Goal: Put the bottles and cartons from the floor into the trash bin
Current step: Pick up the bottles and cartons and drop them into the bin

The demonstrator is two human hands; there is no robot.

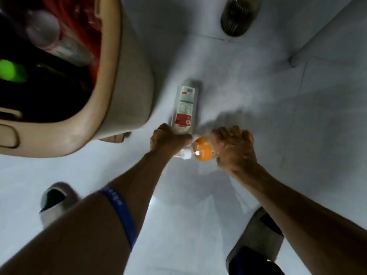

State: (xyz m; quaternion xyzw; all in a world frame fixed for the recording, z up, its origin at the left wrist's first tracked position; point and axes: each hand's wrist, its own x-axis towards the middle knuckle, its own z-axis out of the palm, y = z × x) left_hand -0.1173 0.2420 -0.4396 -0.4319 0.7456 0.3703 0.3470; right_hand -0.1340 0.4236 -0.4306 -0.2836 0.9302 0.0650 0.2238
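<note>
A white carton [185,107] with red and green print lies on the pale floor beside the beige trash bin [127,82]. My left hand [168,138] is closed around the carton's near end, by its white cap. My right hand [234,147] grips an orange bottle [203,149] just right of the carton. Inside the bin I see a clear bottle [49,34] and a green bottle [12,71]. A dark bottle [237,16] lies on the floor at the top of the view.
My two slippered feet [55,201] [258,235] stand on the floor near the bottom. A grey furniture leg [294,60] and a pale edge run along the upper right. A cardboard scrap [115,137] pokes out under the bin.
</note>
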